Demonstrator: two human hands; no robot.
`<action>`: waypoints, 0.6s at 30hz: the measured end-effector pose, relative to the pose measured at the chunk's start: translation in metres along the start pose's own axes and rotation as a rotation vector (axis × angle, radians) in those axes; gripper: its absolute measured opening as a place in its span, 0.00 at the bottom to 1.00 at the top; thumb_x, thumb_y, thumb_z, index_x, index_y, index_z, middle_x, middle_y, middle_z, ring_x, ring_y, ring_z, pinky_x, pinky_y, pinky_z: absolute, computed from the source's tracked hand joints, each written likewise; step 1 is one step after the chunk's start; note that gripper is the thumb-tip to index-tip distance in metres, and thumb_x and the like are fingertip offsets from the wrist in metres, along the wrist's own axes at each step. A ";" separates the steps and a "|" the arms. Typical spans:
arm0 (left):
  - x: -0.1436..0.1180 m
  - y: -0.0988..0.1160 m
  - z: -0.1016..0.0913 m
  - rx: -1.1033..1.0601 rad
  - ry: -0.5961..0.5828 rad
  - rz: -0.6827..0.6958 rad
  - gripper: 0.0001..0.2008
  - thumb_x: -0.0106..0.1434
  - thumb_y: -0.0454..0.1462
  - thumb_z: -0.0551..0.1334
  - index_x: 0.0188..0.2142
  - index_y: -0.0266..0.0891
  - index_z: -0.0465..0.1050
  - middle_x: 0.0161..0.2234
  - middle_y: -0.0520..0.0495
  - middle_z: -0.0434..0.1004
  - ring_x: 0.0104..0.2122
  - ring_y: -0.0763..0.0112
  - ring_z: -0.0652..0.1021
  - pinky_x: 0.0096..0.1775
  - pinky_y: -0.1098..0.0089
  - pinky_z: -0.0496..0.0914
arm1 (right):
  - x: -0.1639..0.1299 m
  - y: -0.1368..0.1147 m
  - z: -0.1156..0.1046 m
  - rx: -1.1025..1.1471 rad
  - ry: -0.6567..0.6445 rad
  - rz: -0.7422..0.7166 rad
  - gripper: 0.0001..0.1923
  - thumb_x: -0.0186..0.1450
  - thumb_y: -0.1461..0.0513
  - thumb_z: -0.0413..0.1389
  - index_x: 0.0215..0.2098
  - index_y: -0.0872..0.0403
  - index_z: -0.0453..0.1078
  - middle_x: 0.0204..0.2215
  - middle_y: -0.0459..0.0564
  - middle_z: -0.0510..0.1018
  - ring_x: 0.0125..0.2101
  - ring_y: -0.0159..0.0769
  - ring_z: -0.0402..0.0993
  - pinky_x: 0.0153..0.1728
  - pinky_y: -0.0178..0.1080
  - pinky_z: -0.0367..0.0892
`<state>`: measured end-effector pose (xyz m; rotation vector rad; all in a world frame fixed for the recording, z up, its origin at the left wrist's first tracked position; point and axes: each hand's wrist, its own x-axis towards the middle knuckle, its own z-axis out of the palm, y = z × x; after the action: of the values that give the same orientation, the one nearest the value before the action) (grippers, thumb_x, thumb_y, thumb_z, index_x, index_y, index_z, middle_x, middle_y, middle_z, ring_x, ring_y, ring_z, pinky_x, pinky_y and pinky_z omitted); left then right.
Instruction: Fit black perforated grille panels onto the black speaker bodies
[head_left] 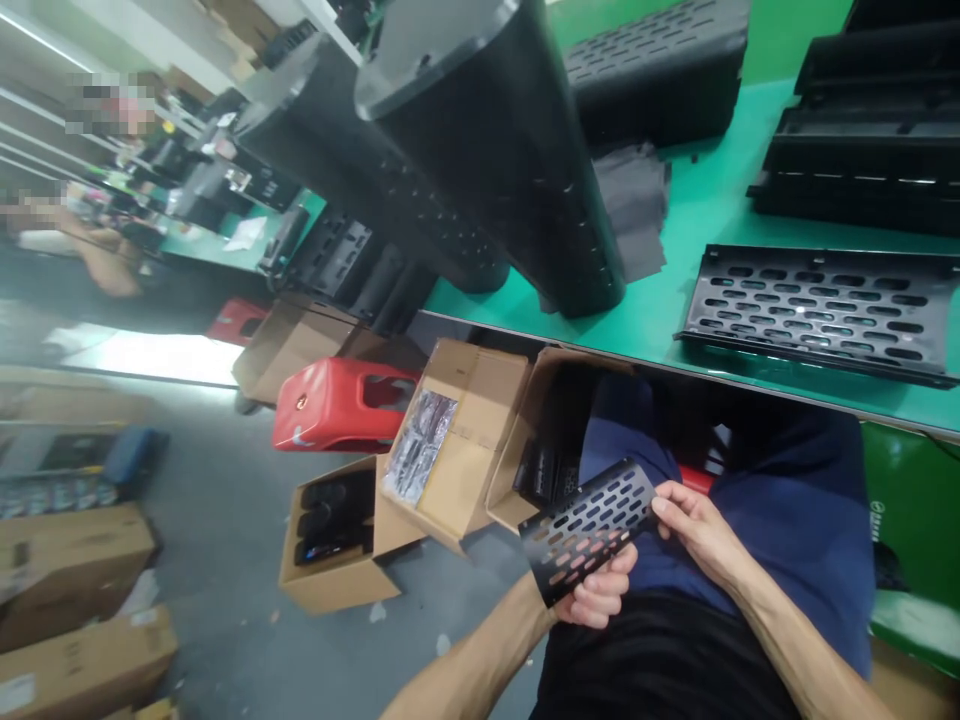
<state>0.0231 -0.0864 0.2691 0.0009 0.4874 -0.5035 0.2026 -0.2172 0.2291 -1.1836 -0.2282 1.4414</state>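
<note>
Above my lap I hold a black slotted panel, tilted, with rows of oblong holes. My left hand is wrapped round its lower edge, part of the fingers showing through the slots. The fingertips of my right hand pinch its right end. On the green table in front of me lies a similar, larger slotted panel. Two tall black housings with rounded corners stand near the table's left end.
An open cardboard box with black parts stands by my left leg. Beside it are another box with plastic-wrapped pieces, a smaller box and a red stool. Black parts are stacked at the table's right. People sit at far left.
</note>
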 end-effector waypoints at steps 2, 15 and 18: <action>0.002 0.003 0.001 0.015 0.016 -0.022 0.20 0.75 0.47 0.51 0.30 0.40 0.67 0.15 0.58 0.51 0.13 0.79 0.43 0.13 0.77 0.39 | -0.001 0.001 -0.003 0.004 -0.007 -0.006 0.24 0.62 0.41 0.67 0.34 0.53 0.74 0.25 0.42 0.67 0.25 0.30 0.59 0.30 0.36 0.52; 0.007 0.010 -0.019 0.097 0.106 -0.113 0.23 0.75 0.51 0.48 0.29 0.42 0.66 0.14 0.60 0.48 0.13 0.79 0.42 0.15 0.75 0.38 | -0.004 -0.006 -0.005 -0.021 -0.003 -0.025 0.26 0.60 0.40 0.67 0.32 0.53 0.74 0.23 0.42 0.67 0.25 0.32 0.60 0.30 0.37 0.53; 0.007 0.008 -0.016 0.093 0.152 -0.093 0.22 0.75 0.50 0.50 0.29 0.41 0.67 0.14 0.60 0.49 0.12 0.80 0.44 0.16 0.75 0.40 | -0.003 -0.002 -0.007 -0.021 0.001 -0.018 0.25 0.61 0.41 0.67 0.33 0.53 0.74 0.24 0.42 0.68 0.25 0.32 0.60 0.30 0.37 0.52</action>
<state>0.0253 -0.0804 0.2512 0.1062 0.6143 -0.6201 0.2085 -0.2224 0.2292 -1.1968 -0.2534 1.4262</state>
